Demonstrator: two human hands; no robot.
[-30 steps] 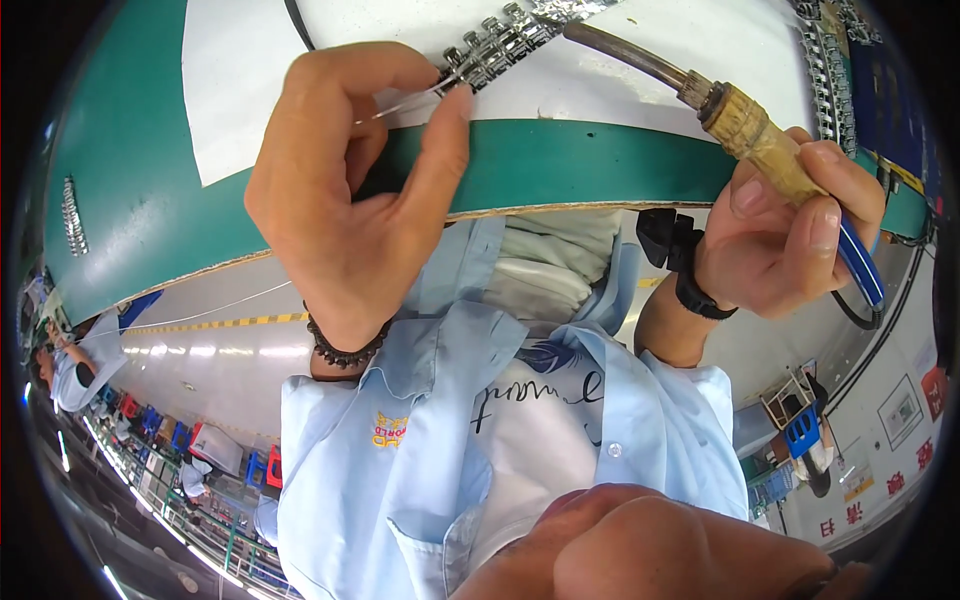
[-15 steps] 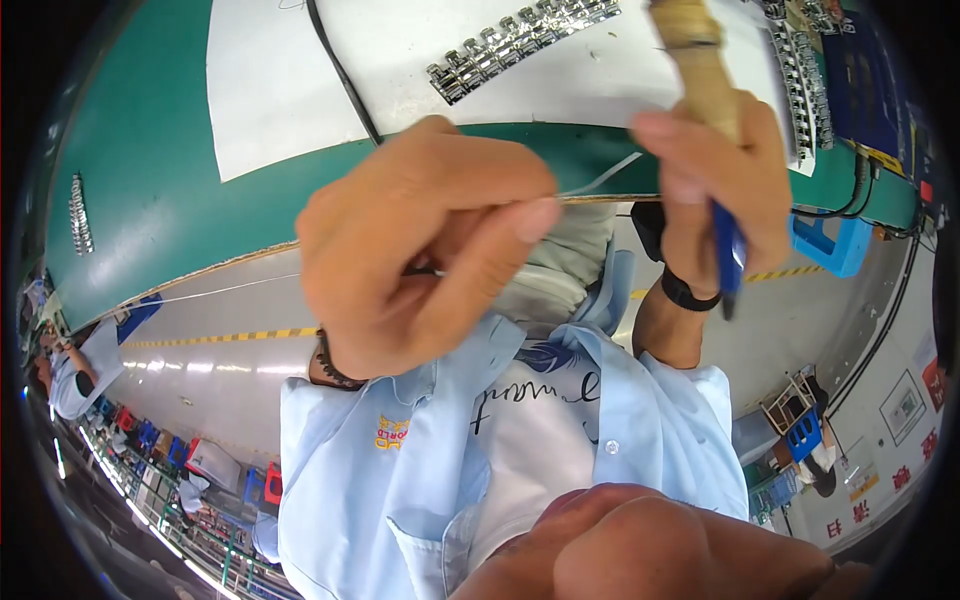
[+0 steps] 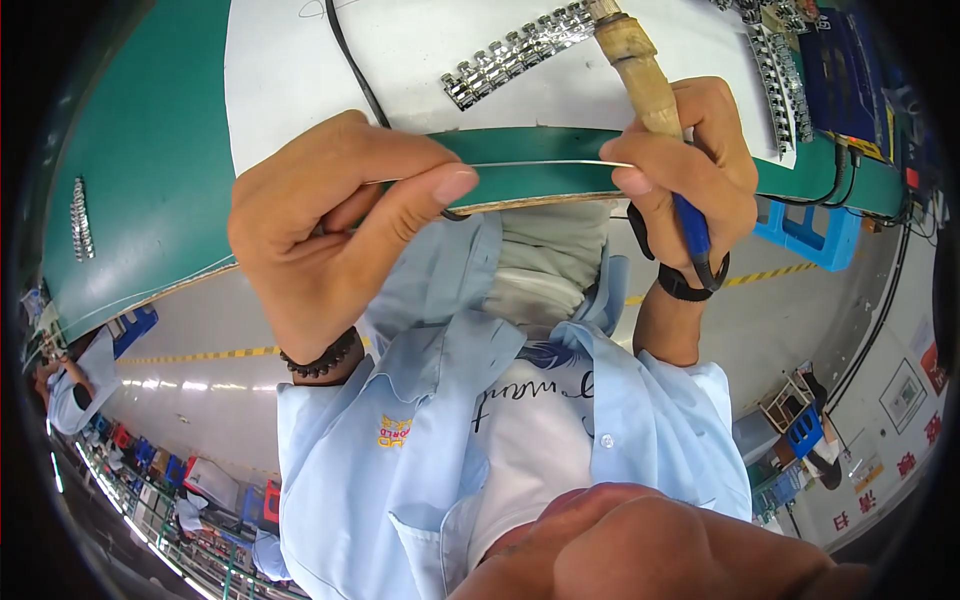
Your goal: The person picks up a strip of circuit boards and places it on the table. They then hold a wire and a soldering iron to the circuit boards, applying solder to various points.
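A thin silvery wire [image 3: 540, 163], looking like solder, is stretched level between both hands above the table's near edge. My left hand [image 3: 325, 225] pinches it between thumb and forefinger, the other fingers curled. At the wire's other end, the thumb and forefinger of my right hand [image 3: 705, 165] are closed on it. That same hand also grips a soldering iron [image 3: 645, 85] with a tan, wrapped-looking front and a blue rear, angled away from me. Beyond the hands lies a row of shiny metal parts [image 3: 515, 58]; the iron's front end overlaps the row's right end in view.
The green table [image 3: 140, 150] carries a white sheet [image 3: 275, 90] crossed by a black cable [image 3: 355, 65]. More metal rows [image 3: 785, 95] lie at right beside a dark blue box [image 3: 845, 85], and a short one [image 3: 80, 220] at far left. A blue stool [image 3: 810, 240] stands below, right.
My left hand has moved left, drawing the wire straight. My right thumb and forefinger have closed on its loose end, and the soldering iron has shifted left.
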